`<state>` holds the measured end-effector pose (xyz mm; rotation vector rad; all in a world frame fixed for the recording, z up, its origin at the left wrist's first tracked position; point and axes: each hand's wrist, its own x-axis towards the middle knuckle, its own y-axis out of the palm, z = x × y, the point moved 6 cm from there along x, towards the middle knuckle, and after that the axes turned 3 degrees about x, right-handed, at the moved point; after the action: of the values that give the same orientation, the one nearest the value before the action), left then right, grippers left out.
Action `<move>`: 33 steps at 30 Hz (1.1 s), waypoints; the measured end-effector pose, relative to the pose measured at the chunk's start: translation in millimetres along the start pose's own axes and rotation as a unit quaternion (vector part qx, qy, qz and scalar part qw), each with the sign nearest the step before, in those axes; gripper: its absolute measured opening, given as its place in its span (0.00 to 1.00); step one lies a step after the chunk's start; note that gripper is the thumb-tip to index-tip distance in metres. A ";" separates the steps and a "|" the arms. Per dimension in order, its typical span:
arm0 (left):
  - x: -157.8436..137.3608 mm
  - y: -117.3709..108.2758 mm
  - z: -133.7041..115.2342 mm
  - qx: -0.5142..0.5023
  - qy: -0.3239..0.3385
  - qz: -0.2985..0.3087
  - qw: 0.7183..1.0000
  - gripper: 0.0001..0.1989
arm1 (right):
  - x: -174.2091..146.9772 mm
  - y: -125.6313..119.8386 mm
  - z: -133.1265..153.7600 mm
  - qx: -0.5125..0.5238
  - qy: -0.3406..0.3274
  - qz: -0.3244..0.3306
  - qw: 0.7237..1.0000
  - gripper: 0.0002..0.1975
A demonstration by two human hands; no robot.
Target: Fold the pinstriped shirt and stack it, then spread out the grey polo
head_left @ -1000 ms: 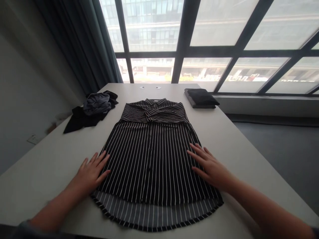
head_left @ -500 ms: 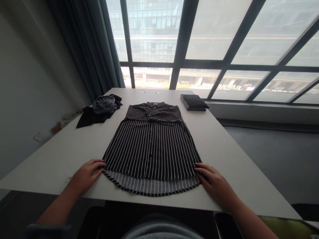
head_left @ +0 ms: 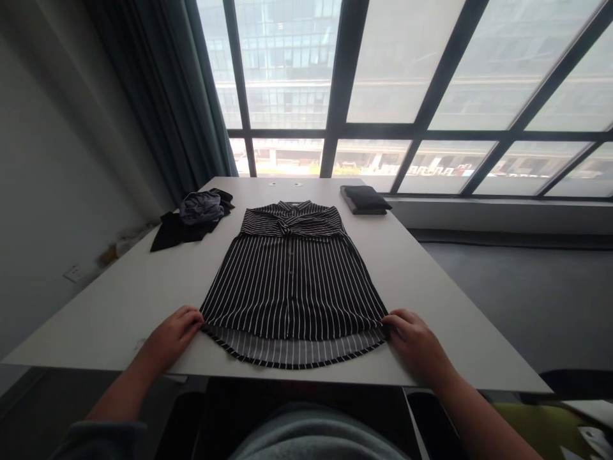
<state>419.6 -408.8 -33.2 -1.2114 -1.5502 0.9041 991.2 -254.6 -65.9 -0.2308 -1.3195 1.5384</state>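
From the head view: the striped shirt lies flat, face up, on the white table, sleeves folded across the chest. The left hand curls its fingers onto the hem's left corner; the right hand pinches the hem's right corner, so both seem to be grasping cloth. The folding looks to be at the bottom-hem step. Lifting both corners evenly, away from the fingers toward the collar, would be what comes next. Beyond the left fingertips sits a crumpled dark pile; beyond the right, 1 folded black garment.
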 end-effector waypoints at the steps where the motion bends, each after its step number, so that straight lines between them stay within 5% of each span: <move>1: -2.2 0.9 1.5 0.007 0.003 0.008 1.000 0.18 | -0.4 -1.6 0.1 -0.009 -0.005 0.008 1.000 0.14; 6: -18.7 -0.3 -15.9 0.054 0.064 0.002 0.996 0.15 | -6.7 -13.0 14.4 -0.007 -0.061 0.030 0.998 0.13; 10: -33.0 17.9 -63.3 0.033 0.152 0.028 0.987 0.14 | -17.1 -5.3 37.6 0.017 -0.110 0.106 0.988 0.09; 15: -37.9 40.7 -112.3 -0.001 0.189 0.004 0.982 0.09 | -22.2 1.6 48.9 0.013 -0.111 0.099 0.989 0.08; 21: -40.2 41.2 -128.3 -0.005 0.183 -0.001 0.983 0.07 | -24.4 -1.8 55.1 0.018 -0.143 0.057 0.988 0.05; 27: -40.0 47.6 -146.4 -0.012 0.187 0.014 0.982 0.13 | -26.5 22.9 111.3 0.054 -0.189 0.079 0.977 0.20; 33: -44.1 62.8 -153.4 -0.037 0.191 0.035 0.980 0.07 | -26.6 33.8 132.1 0.099 -0.183 0.116 0.971 0.07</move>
<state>587.3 -436.1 -57.5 -1.4072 -1.2468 0.6151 891.0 -350.3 -56.0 0.0319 -1.4460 1.9679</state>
